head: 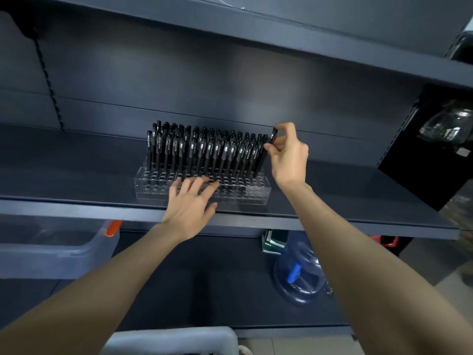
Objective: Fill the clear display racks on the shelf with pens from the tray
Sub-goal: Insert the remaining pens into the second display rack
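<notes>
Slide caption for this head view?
Right hand pinches a black pen at the clear rack; left hand rests on it.

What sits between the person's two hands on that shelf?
In the head view, the clear rack with its standing black pens lies between the left hand and the right hand.

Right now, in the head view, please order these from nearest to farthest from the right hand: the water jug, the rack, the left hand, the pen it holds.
1. Pen: pinched in the right hand.
2. Rack: its right end beside the wrist.
3. Left hand: on the rack's front, farther left.
4. Jug: under the shelf, far below.
</notes>
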{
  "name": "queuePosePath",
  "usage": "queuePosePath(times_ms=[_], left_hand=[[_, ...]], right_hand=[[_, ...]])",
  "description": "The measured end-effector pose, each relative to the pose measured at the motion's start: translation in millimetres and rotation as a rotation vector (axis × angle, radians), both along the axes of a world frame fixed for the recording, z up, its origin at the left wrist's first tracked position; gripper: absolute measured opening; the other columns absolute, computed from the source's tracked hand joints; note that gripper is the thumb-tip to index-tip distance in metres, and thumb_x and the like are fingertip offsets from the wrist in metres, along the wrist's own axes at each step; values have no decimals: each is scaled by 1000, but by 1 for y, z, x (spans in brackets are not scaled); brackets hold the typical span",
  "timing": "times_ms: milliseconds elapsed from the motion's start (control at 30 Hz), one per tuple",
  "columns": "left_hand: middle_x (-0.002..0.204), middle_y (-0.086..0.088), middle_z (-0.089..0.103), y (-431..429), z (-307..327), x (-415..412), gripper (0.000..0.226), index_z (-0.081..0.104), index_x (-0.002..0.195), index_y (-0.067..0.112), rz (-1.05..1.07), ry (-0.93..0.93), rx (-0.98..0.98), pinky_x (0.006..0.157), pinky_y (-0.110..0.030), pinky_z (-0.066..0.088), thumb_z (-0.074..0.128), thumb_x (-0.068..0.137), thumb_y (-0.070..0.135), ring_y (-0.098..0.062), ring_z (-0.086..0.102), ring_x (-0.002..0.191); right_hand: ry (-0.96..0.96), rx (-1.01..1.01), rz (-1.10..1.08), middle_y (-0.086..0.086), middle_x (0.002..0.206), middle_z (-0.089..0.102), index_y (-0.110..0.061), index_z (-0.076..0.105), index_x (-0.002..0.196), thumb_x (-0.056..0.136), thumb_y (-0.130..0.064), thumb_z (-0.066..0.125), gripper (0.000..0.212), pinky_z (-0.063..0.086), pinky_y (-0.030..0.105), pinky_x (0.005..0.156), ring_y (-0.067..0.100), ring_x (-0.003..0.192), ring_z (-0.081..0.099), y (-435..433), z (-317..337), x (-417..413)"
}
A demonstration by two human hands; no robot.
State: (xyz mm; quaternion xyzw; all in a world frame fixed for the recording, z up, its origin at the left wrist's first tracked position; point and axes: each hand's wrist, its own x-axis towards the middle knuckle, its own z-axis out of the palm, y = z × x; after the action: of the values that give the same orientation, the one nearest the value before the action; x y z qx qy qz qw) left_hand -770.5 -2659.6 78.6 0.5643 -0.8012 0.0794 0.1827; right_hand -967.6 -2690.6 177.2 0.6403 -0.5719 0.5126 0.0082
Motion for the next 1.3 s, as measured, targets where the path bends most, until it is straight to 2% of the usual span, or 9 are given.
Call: queuePosePath(times_ms=[67, 167, 567, 667, 833, 933, 1067, 1200, 1300], left_hand=[[130, -4, 51, -2, -6, 0, 43, 50, 132, 21, -4, 13, -71, 106, -51, 25, 48, 92, 36, -27, 46, 120], [118, -3, 58, -4, -8, 0, 47, 58, 122, 21, 27, 18, -120, 98, -52, 36, 37, 87, 41, -27, 55, 108], [117, -4, 58, -4, -9, 1, 50, 58, 123, 20, 30, -22, -88, 95, -52, 39, 34, 85, 42, -27, 56, 106], [123, -5, 56, -3, -7, 1, 49, 55, 128, 19, 11, -25, -70, 101, -53, 34, 38, 88, 42, -28, 53, 113], [146, 0, 33, 6, 2, 2, 54, 31, 144, 22, -26, 61, -26, 114, -47, 4, 45, 95, 38, -20, 24, 138], [145, 2, 34, 28, 5, 5, 52, 31, 144, 22, -41, 155, -12, 115, -44, 3, 44, 95, 36, -19, 23, 137], [140, 1, 40, 77, -21, 25, 51, 36, 142, 19, -17, 289, 86, 110, -39, 19, 48, 95, 33, -22, 31, 131], [136, -4, 45, 135, -83, 55, 50, 41, 139, 17, 48, 294, 254, 103, -41, 30, 53, 92, 30, -28, 41, 124], [139, -4, 43, 178, -134, 76, 50, 40, 140, 19, 104, 264, 425, 101, -39, 31, 52, 93, 30, -27, 40, 125]], right_hand=[[21, 25, 8, 11, 83, 61, -7, 51, 117, 88, -1, 60, 31, 51, 42, 78, 27, 79, 60, -6, -7, -1], [70, 76, 16, 12, 86, 61, -7, 50, 119, 89, 0, 59, 32, 51, 40, 77, 27, 80, 60, -11, -20, -3], [109, 192, 9, 7, 92, 62, -17, 45, 132, 86, 4, 55, 51, 51, 44, 84, 25, 85, 60, -13, -45, -4], [121, 231, 4, 6, 96, 63, -21, 40, 137, 87, -1, 57, 56, 50, 43, 86, 25, 89, 60, -7, -40, -3], [131, 275, -24, 3, 105, 61, -22, 34, 141, 88, -8, 59, 60, 48, 40, 83, 24, 94, 59, 16, -36, -2], [99, 287, -17, 3, 111, 61, -20, 37, 138, 89, -11, 61, 55, 49, 41, 83, 23, 96, 60, 43, -45, 5], [75, 376, 48, 3, 113, 62, -16, 45, 130, 89, -14, 62, 45, 49, 38, 82, 22, 97, 61, 96, -87, 23], [35, 542, 103, 2, 109, 63, -14, 52, 123, 88, -16, 64, 38, 48, 35, 82, 20, 93, 62, 159, -163, 52], [11, 697, 136, 5, 107, 64, -12, 56, 119, 86, -16, 65, 35, 49, 36, 85, 22, 94, 63, 202, -224, 74]])
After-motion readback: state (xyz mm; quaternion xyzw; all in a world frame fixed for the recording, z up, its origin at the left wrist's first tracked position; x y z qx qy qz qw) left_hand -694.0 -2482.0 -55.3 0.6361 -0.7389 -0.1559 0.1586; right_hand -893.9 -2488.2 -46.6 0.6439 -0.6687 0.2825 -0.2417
